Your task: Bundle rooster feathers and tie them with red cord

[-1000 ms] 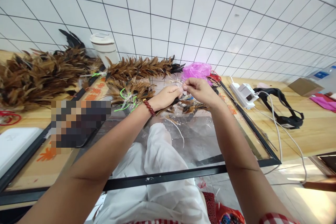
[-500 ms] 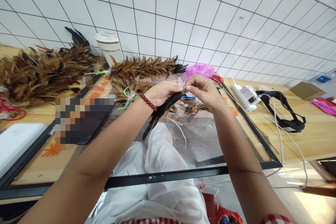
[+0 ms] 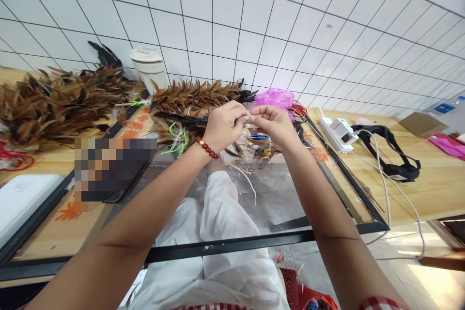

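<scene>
Small whitish piece (image 3: 249, 118), pinched between fingers (image 3: 263, 123), mostly hidden, outline unclear

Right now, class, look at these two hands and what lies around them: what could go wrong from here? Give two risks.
The small pale piece between the left hand and right hand might slip, since it is tiny and partly hidden by fingers. The loose feathers lying just below could be brushed aside by a wrist.

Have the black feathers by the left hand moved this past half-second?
Yes: the black feathers swung away from the black front frame bar, now left of the left hand.
</scene>
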Available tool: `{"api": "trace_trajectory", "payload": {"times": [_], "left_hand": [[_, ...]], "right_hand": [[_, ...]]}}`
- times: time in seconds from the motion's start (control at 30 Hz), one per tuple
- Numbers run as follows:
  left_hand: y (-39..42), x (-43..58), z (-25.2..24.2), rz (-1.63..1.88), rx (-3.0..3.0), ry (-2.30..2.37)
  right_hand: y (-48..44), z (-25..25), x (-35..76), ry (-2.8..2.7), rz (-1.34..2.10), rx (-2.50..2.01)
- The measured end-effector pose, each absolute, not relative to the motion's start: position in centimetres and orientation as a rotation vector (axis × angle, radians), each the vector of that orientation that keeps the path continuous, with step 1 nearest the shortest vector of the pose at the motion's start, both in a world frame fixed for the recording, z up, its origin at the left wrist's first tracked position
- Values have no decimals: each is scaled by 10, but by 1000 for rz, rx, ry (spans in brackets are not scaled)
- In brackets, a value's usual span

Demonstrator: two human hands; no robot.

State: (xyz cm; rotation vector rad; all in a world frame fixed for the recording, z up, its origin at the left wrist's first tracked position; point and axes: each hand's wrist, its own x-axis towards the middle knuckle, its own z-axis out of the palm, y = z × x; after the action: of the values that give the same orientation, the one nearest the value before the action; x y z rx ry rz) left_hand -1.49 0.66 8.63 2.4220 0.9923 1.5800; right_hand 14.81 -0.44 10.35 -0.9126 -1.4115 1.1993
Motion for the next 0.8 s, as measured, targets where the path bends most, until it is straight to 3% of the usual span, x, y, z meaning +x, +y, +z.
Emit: {"api": "trace_trajectory", "payload": {"times": [0.17,0.43,0.8], "left_hand": [[3,-15,88,1721,2386,918],[6,-12,83,1828,2290,791],[17,-8,93,1648,1243,820]], "right_hand": [[-9,110,147,-1252,1463,-920],[-6,108,156,-1277,1556,-898],[-6,99,142,-1501,1171,-836]]}}
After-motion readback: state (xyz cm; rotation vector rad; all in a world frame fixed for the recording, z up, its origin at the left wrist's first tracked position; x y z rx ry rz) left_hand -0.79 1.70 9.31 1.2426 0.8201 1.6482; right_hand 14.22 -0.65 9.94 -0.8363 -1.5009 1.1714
